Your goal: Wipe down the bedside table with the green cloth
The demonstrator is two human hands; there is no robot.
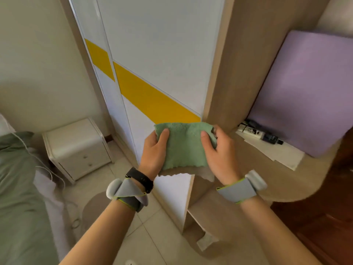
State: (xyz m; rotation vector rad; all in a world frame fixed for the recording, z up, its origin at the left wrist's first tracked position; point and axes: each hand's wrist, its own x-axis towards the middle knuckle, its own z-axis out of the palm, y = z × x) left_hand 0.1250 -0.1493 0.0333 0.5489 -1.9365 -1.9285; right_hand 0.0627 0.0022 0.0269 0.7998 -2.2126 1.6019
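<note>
Standing far and centre, the wardrobe shows white doors crossed by a yellow band; the bed, green-covered, lies at left; the white bedside table stands between them; the green cloth, folded, fluffy, with a beige layer at its near edge, is held in mid-air before the wardrobe, well apart from that table, long axis left to right; the left hand pinches its left edge, the right hand its right edge, thumbs on top.
</note>
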